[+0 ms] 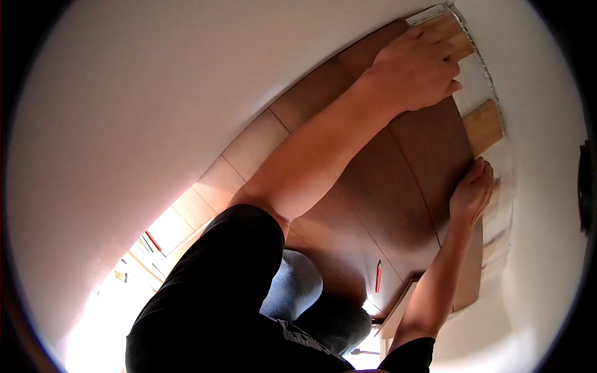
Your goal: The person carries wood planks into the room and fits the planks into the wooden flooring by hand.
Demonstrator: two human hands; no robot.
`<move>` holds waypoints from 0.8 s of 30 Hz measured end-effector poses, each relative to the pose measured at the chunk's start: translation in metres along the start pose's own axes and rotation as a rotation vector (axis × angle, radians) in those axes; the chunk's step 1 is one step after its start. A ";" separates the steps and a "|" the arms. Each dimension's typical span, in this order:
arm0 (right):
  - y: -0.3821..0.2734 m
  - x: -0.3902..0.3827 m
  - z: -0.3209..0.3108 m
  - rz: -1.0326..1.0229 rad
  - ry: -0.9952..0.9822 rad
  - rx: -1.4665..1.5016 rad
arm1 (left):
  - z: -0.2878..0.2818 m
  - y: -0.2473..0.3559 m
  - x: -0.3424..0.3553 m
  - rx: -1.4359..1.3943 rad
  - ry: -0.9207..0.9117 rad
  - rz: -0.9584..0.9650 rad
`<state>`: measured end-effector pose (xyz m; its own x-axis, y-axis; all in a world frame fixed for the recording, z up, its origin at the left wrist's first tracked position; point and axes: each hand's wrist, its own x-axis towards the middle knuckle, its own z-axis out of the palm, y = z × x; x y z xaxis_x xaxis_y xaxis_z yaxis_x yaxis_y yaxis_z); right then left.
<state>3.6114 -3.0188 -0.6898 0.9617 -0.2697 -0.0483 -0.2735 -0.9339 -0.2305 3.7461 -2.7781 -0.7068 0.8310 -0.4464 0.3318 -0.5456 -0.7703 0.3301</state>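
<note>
Brown floor panels (398, 205) run in rows away from me, with thin dark joints between them. My left hand (418, 68) is stretched to the far end, its bent fingers closed over the edge of the last brown panel (438, 133). Lower on the same edge, my right hand (472, 193) grips with its fingers drawn together; its fingertips are partly hidden. Just past that edge lie short pale wooden strips, one (484, 127) between my two hands and another (449, 34) beside my left fingers.
A white wall (155, 93) borders the floor on the left, and another white surface (541, 155) curves along the right. A red pencil (378, 276) lies on the panels near my knee (292, 286). Beside my right forearm is a flat board (398, 317). Bright light comes in at lower left.
</note>
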 end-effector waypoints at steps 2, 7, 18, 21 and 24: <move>0.002 -0.002 0.000 -0.003 -0.005 0.011 | -0.002 0.003 -0.002 0.044 0.008 -0.023; -0.004 -0.005 -0.004 -0.016 0.067 0.006 | -0.005 0.002 -0.001 0.042 0.041 0.008; 0.003 -0.001 0.000 0.007 0.028 0.015 | 0.000 0.003 0.000 -0.034 0.020 0.002; 0.002 -0.001 -0.001 0.010 0.020 0.005 | -0.001 0.002 -0.001 0.011 0.079 0.026; 0.008 0.000 -0.001 0.006 0.024 -0.003 | -0.002 0.004 0.001 0.012 0.061 0.027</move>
<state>3.6097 -3.0263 -0.6907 0.9594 -0.2807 -0.0262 -0.2792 -0.9330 -0.2270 3.7442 -2.7806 -0.7031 0.8079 -0.4384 0.3938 -0.5657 -0.7643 0.3096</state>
